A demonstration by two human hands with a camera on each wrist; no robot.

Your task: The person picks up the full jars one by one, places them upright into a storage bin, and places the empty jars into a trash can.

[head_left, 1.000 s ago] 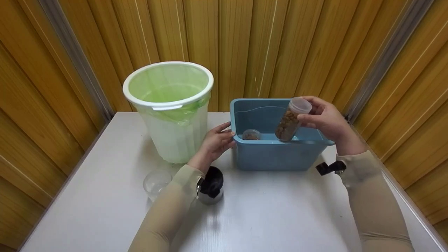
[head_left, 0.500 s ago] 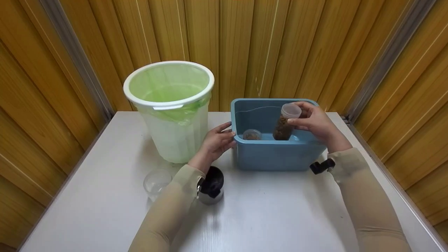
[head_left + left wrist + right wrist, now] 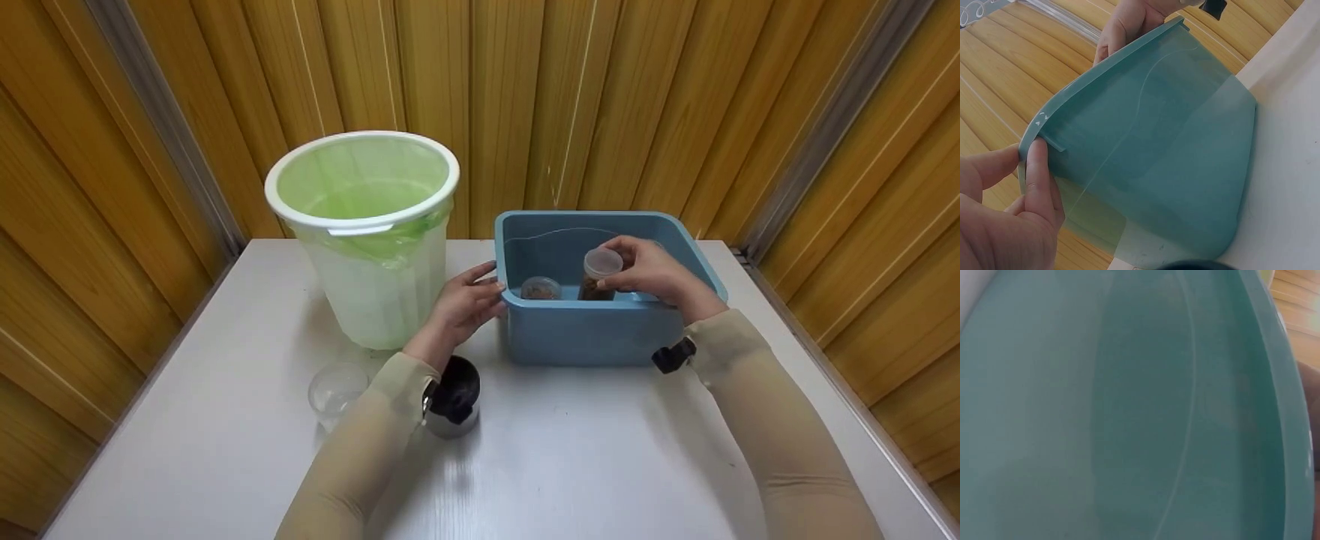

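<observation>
A blue plastic tub (image 3: pixel 585 330) stands on the white table (image 3: pixel 562 450) at the back right. My right hand (image 3: pixel 649 274) is inside it and grips a clear lidded jar (image 3: pixel 598 271) of brown pieces, held upright and low in the tub. A second small clear jar (image 3: pixel 539 288) sits beside it on the left. My left hand (image 3: pixel 469 300) holds the tub's left rim, with thumb and fingers (image 3: pixel 1036 169) on the rim in the left wrist view. The right wrist view is filled by the tub's inner wall (image 3: pixel 1129 410).
A white bin with a green liner (image 3: pixel 367 232) stands at the back left, close to the tub. A clear round lid or cup (image 3: pixel 335 388) lies in front of it. Wooden panel walls close in the table on three sides.
My right hand has lowered the jar from above the tub's front rim down into the tub. The left hand has stayed on the rim.
</observation>
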